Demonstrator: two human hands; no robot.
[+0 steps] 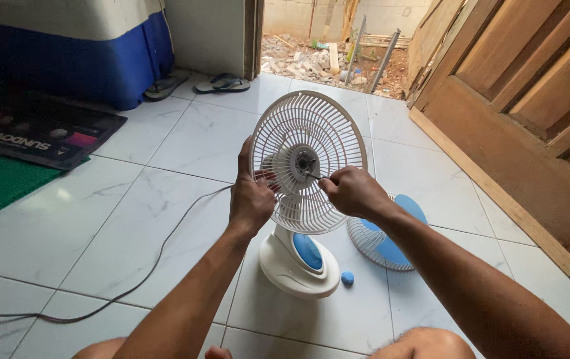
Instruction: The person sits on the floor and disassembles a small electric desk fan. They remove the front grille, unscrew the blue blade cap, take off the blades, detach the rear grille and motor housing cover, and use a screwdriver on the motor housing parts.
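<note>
- Right hand (351, 191): your fingers are clenched on a thin metal tool (314, 176), likely a screwdriver; its tip sits at the motor hub (305, 163) in the middle of the rear guard.
- Left hand (251, 199): your fingers are wrapped round the left rim of the rear fan guard (298, 119), steadying it upright.
- Step in hand, as judged: working a fastener at the hub, with the fan already stripped of its front parts. The next move calls for keeping the tool square on the hub while your left hand stops the guard turning.
- Desk fan: white ribbed guard, white oval base (296, 260) with a blue panel, standing on the tiled floor (99, 226) between your knees.
- Beside it, right: the front grille with the blue blade (384, 239) lying flat; a small blue cap (347, 278) just beside the base.
- Grey power cord (152, 259) trails left across the tiles.
</note>
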